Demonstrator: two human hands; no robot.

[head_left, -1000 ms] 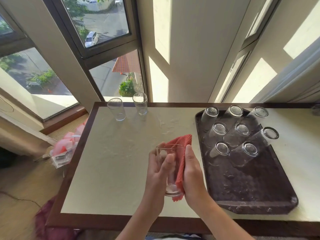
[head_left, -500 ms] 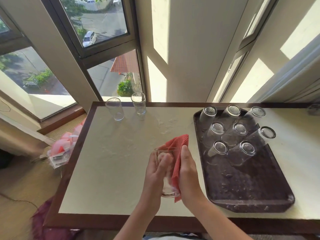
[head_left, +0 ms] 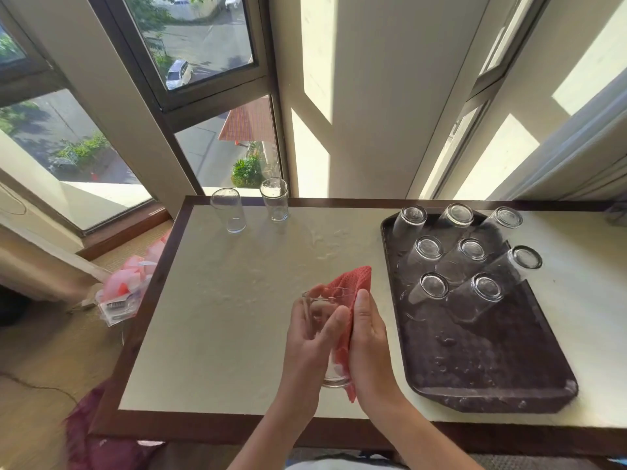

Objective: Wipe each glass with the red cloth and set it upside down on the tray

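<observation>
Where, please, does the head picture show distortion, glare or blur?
Head view: the wide-angle lens bows the window frames; sunlit patches on the wall wash out; the held glass is faint against the red cloth; the maroon fabric at lower left is smeared.

text: none readable | packet (head_left: 117,301) on floor (head_left: 40,351), left of counter (head_left: 237,300): dark print on its near face, too blurred to read
</observation>
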